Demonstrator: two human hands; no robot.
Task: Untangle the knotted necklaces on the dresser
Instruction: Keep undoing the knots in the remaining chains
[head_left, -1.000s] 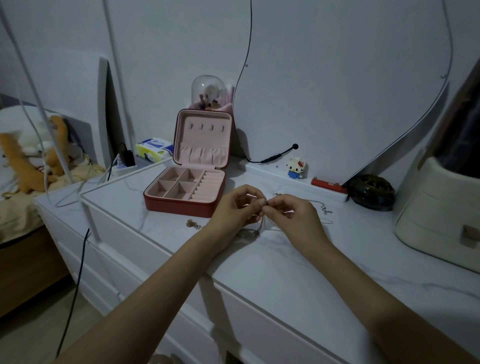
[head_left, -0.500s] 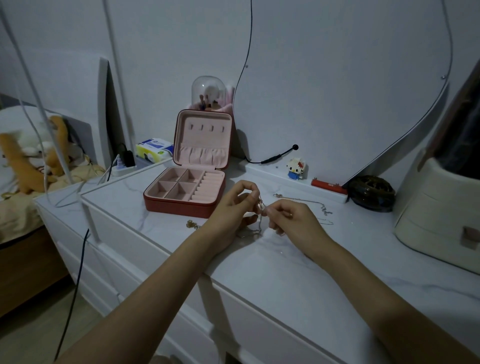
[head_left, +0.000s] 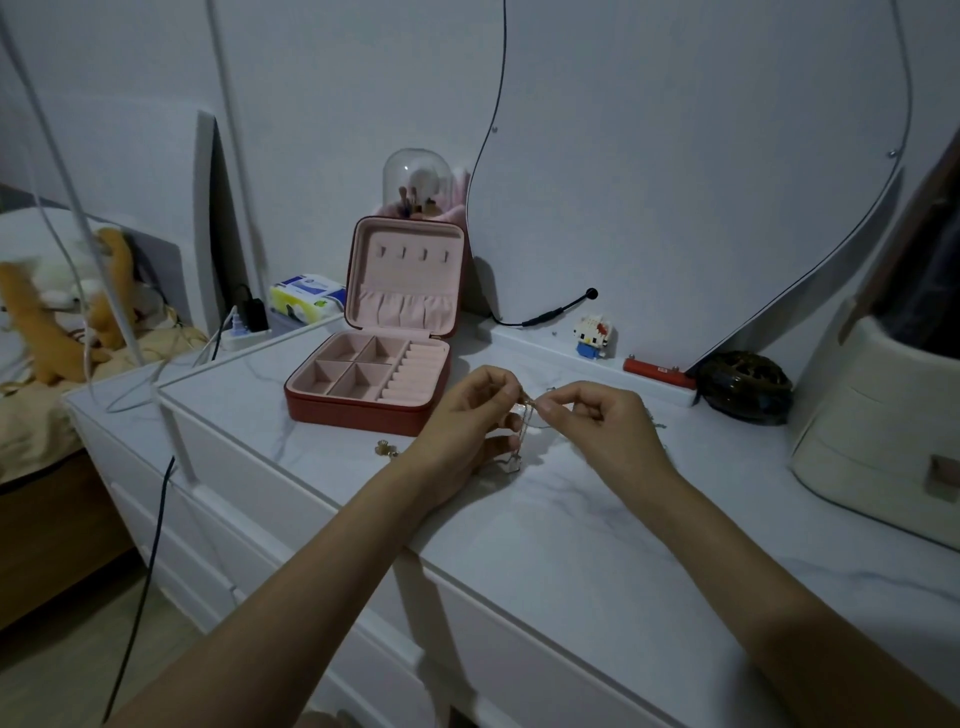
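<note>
Necklaces (head_left: 525, 428): thin chains, knot too fine to resolve, hanging above desk (head_left: 571, 525) between both hands. Left hand (head_left: 467, 415) and right hand (head_left: 597, 423) each pinch chain at fingertips. Tissue pack (head_left: 306, 296) print unreadable

Jewellery box (head_left: 370, 382) left of necklaces (head_left: 524, 431) on dresser (head_left: 597, 545).

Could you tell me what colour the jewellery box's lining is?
Pale pink, in the head view: jewellery box.
</note>
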